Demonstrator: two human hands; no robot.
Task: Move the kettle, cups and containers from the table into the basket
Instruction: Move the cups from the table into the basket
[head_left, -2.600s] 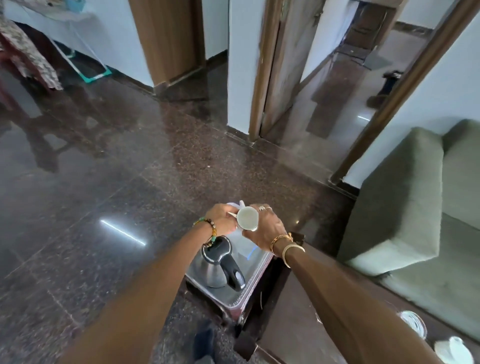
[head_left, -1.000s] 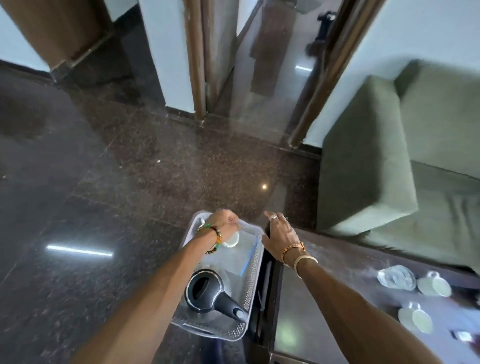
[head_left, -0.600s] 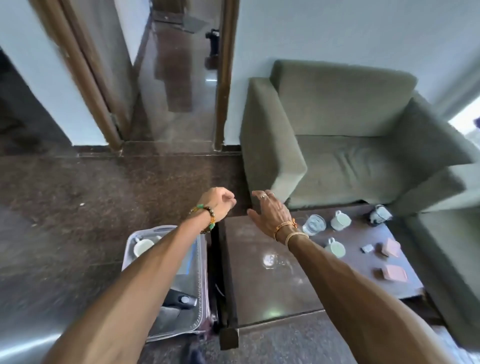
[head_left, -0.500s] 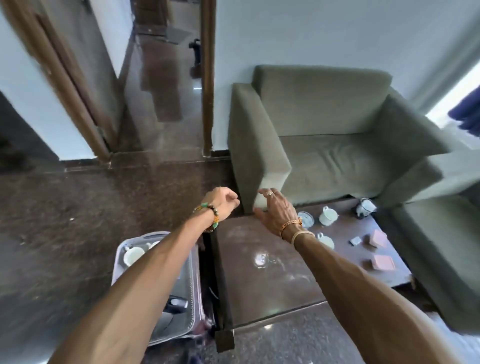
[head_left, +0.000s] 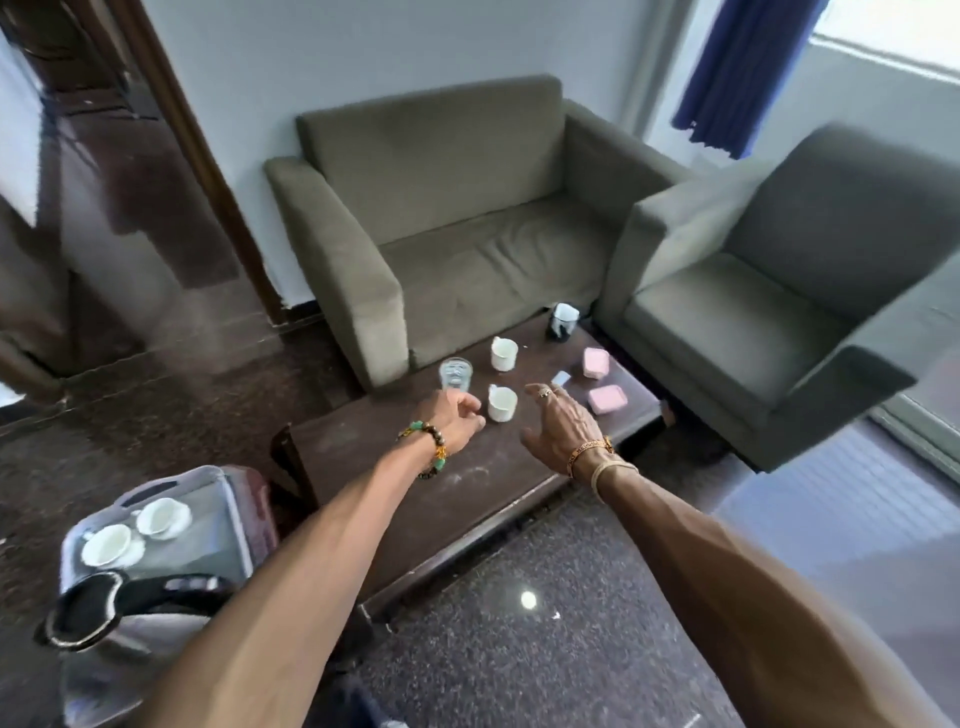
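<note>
Both hands are held out over the dark wooden desk (head_left: 415, 483). The left hand (head_left: 457, 422) is curled into a loose fist with nothing in it. It's parked just beside the nearer white cup (head_left: 502, 404) and right in front of the clear glass (head_left: 455, 374). Whether the knuckles actually touch the cup can't be told. The right hand (head_left: 563, 428) is spread out, fingers straight and apart, nothing held, on the other side of that same cup, so the cup is kinda bracketed between the two.

Plenty is left on the desk: a second white cup (head_left: 503, 354) is set further back and a dark mug (head_left: 562, 321) is right at the far edge. A pink container (head_left: 595, 362) is placed over to the right, with the other pink container (head_left: 606, 399) closer in. A small pale flat item (head_left: 560, 378) is seen just beside them, too small to be identified.

The basket (head_left: 228, 499) is found off the desk's left end. Two cups are sat in it side by side, the front cup (head_left: 108, 543) and the back cup (head_left: 162, 516). The kettle (head_left: 119, 613) is at its near end, partly covered by the left forearm.

An olive sofa (head_left: 457, 234) and a grey armchair (head_left: 779, 291) are lined up behind the desk.
</note>
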